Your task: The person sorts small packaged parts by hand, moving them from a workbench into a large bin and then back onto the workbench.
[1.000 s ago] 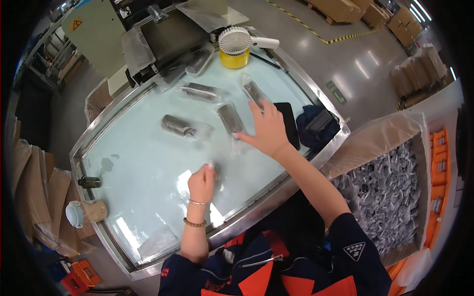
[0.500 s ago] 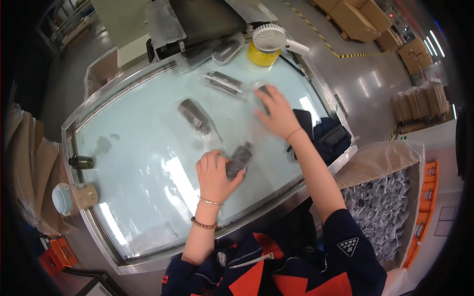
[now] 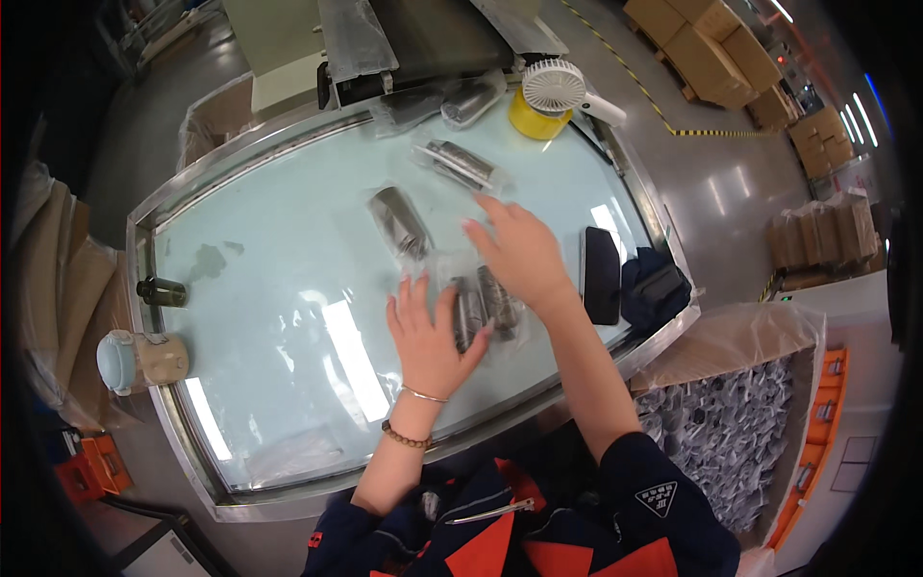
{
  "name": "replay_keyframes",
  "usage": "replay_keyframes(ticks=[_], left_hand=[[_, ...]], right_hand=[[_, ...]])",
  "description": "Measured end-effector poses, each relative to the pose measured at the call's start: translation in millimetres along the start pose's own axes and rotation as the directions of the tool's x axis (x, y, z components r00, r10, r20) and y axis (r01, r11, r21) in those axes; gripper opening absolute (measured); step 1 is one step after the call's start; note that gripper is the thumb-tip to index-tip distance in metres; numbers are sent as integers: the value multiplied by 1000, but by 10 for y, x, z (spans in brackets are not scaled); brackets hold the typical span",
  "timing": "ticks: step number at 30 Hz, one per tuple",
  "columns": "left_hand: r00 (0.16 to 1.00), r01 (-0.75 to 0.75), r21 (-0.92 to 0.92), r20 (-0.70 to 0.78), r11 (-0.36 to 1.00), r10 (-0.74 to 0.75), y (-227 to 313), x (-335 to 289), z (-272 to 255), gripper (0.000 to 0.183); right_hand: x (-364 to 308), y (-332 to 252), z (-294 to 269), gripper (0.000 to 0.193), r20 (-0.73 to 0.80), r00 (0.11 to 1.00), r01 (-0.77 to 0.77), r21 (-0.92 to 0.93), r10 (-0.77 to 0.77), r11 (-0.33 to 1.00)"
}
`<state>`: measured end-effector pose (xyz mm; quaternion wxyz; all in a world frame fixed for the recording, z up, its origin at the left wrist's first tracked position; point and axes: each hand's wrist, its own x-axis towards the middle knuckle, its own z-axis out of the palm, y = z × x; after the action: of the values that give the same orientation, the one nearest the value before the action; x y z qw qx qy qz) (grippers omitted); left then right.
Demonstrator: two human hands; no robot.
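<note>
Two dark cylindrical parts in clear plastic bags, a left one (image 3: 469,315) and a right one (image 3: 499,300), lie side by side near the middle of the glass-topped table (image 3: 279,231). My left hand (image 3: 425,338) is spread over the left one's near side, thumb and index finger against its bag, not wrapped round it. Above the right one hovers my right hand (image 3: 524,252), fingers apart and nothing visible in them. Its fingertips point toward a bagged part with a silvery strip (image 3: 461,165) farther back. Another bagged dark cylinder (image 3: 398,223) lies ahead of my left hand.
More bagged parts (image 3: 473,100) lie at the table's back edge, below a dark conveyor (image 3: 437,43). A white fan (image 3: 555,87) tops a yellow roll (image 3: 536,119). Rightward are a phone (image 3: 602,276) and a carton of grey pieces (image 3: 721,433); leftward, a bottle (image 3: 144,360).
My right hand has come nearer, and a bagged cylinder now lies beside the one at my left hand. My left fingers have spread. The whole view has shifted slightly.
</note>
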<state>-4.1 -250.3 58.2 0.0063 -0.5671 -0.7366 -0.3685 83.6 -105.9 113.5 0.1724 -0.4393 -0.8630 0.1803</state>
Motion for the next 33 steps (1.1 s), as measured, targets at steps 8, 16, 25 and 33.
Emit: replay_keyframes(ticks=[8,16,25,33], left_hand=[[859,-338,-170,346,925,378,154,-223,245,46],[921,-284,-113,244,952,303,68,-135,206,49],[897,-254,-146,334,956,290,82,-112,103,62],[960,-55,-27,273,998,61,61,-57,144,60]], right_hand=[[577,-506,908,55,313,912,311,-101,-267,945],[511,404,395,44,211,956,262,-297,-205,918],[-807,640,-320,78,483,799,-246,-281,359,927],[-351,530,-184,60,300,825,566,-424,-480,707]])
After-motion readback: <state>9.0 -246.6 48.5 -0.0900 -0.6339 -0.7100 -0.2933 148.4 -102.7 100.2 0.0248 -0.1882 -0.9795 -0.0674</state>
